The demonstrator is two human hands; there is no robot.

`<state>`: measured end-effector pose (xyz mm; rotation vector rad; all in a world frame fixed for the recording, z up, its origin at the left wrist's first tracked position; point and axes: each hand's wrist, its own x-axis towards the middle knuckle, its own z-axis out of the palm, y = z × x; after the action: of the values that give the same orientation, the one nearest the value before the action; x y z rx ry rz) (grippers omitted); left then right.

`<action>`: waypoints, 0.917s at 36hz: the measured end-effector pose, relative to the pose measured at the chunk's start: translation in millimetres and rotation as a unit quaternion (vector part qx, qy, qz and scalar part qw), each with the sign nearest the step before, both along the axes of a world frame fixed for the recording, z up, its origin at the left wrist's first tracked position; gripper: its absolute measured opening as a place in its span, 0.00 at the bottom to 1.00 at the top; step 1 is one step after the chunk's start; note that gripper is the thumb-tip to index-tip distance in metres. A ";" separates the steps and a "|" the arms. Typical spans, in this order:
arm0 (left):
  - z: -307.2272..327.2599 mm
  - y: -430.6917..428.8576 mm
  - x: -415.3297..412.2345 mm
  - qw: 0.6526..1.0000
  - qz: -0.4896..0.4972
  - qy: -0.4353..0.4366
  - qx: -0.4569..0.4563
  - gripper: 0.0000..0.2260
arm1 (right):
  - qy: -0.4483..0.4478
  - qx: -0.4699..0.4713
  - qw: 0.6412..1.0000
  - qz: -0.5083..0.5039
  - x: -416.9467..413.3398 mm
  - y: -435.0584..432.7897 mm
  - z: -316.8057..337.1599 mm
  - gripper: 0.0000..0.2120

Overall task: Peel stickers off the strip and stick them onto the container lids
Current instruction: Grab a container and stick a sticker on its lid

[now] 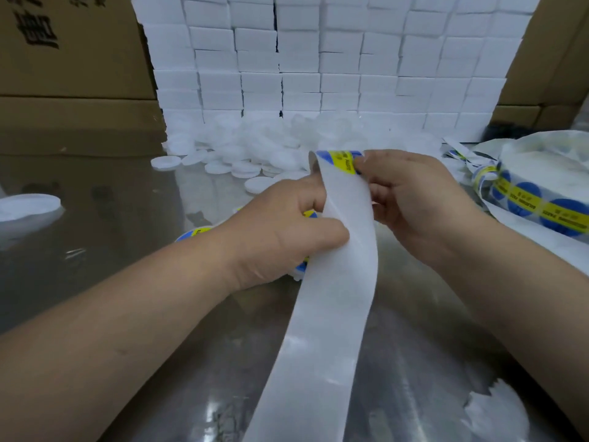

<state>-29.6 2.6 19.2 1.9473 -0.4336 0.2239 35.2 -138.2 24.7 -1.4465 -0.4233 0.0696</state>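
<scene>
White backing strip [322, 330] runs up from the near edge over the steel table [134, 244] to both hands. A torn white scrap [494, 413] lies near right.

Left hand [280, 231]: fingers curled, thumb [331, 232] pressing the strip vs. the fingers, a firm grip mid-strip. Blue & yellow stickered lids [191, 233] peek out under it; can't tell if it touches them.

Right hand [411, 193]: fingertips pinch a blue/yellow sticker [342, 159] at the strip's top bend, other fingers curled behind the strip.

Sticker roll [541, 199] sits to the right in plastic wrap. One plain lid [28, 205] lies far left, apart from the lid pile [255, 145] beyond the hands. Behind: wall of white foam blocks [318, 59] btwn cardboard boxes [73, 59].
</scene>
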 end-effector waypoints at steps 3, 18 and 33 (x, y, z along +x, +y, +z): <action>2.5 -3.7 -0.3 0.999 0.026 0.016 0.022 0.23 | -0.001 0.045 0.999 0.026 -1.5 2.0 -0.1 0.08; 2.6 1.2 7.4 0.985 0.133 -0.007 -0.110 0.10 | -0.020 0.071 0.997 -0.036 -4.9 2.3 6.2 0.13; 3.4 10.3 12.0 0.962 0.251 0.020 0.103 0.12 | -0.101 -0.028 0.986 -0.128 2.1 1.2 -3.0 0.19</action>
<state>-17.6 12.9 22.6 2.2381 0.0772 0.4793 37.2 -136.9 21.7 -1.5590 -0.3987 -0.2749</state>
